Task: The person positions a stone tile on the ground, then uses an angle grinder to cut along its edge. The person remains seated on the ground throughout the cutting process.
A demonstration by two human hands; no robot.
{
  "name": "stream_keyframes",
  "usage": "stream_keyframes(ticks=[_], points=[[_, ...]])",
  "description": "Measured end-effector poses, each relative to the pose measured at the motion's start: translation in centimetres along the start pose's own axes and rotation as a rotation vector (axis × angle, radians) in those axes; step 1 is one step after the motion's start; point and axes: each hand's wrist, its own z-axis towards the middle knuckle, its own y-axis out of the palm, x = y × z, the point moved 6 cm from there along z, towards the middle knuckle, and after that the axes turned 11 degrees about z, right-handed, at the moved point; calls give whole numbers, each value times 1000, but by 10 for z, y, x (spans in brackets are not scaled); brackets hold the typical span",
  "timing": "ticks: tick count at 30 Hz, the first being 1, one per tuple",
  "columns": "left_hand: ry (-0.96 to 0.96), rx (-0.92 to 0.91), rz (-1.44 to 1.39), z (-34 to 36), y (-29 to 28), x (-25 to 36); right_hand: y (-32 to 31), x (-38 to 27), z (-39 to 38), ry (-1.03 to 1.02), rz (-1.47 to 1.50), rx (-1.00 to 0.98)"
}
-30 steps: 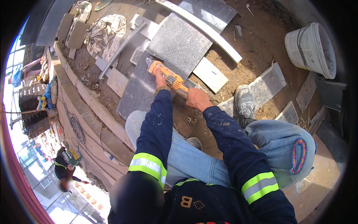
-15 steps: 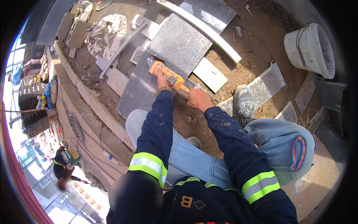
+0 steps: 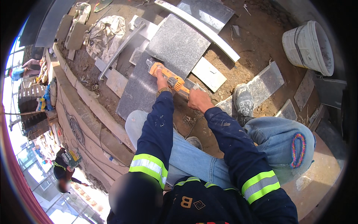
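Note:
An orange angle grinder (image 3: 176,82) lies across both my hands, its head over a dark grey stone slab (image 3: 136,89). My left hand (image 3: 161,79) is wrapped round the front of its body, close to the head. Farther back, my right hand (image 3: 199,100) grips the rear handle. The grinder's disc end sits at the slab's upper edge, by a second speckled grey slab (image 3: 179,41); whether the disc touches the stone I cannot tell. Pale dust shows faintly on the slab to the left of the grinder.
A long pale metal bar (image 3: 201,30) crosses the far slabs. A white bucket (image 3: 304,48) stands at the right. My shoe (image 3: 243,100) rests beside a stone strip (image 3: 266,84). Coiled cable (image 3: 74,127) lies at the left, where another person (image 3: 61,170) bends over.
The whole view has shifted very slightly left. Both hands keep their hold on the angle grinder in nearly the same place over the slab.

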Motion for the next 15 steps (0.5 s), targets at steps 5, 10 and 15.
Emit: stream_keyframes(ticks=[5, 10, 15], points=[[0, -13, -9, -3, 2, 0, 2, 3, 0, -11, -3, 29], [16, -27, -1, 8, -1, -4, 0, 3, 0, 5, 3, 19], [14, -10, 7, 16, -7, -5, 0, 0, 3, 6, 7, 1]])
